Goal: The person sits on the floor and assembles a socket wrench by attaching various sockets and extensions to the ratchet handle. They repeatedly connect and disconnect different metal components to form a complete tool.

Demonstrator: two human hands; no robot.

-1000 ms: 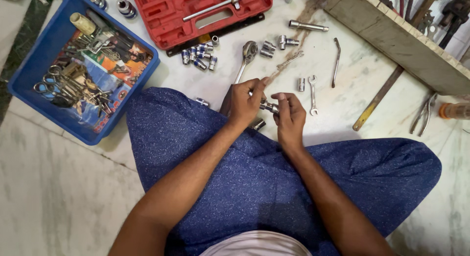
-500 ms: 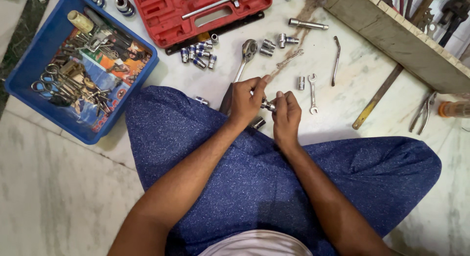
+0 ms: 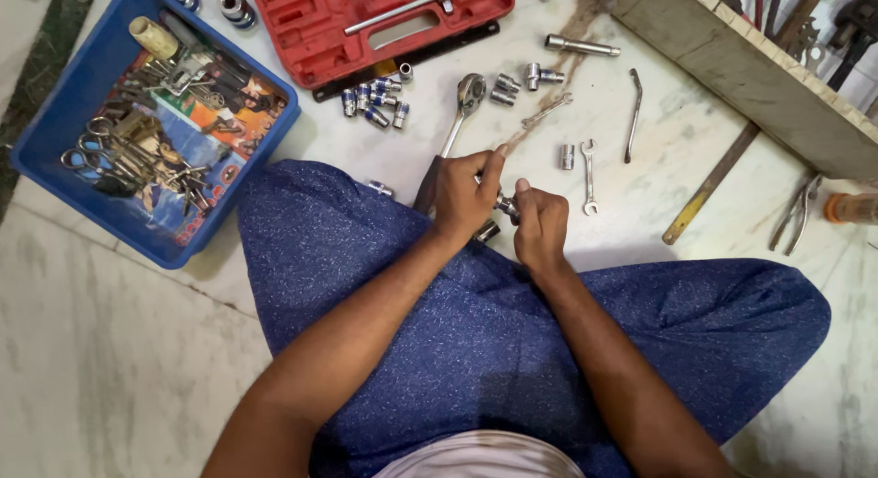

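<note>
Glossy chrome metal sockets (image 3: pixel 373 103), a matt red plastic case (image 3: pixel 311 39), rough wood plank (image 3: pixel 741 71).

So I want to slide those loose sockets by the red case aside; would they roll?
The sockets are small shiny metal cylinders, most lying on their sides on smooth marble floor, so they would probably roll and scatter. They likely feel heavy for their size and slippery.

Pale marble floor (image 3: pixel 110 350) lying under even, soft light, faint grey veins and grout lines showing. Dark strip (image 3: pixel 41 71) running along upper left edge. Worn wooden plank (image 3: pixel 732 75) slanting across upper right.
</note>
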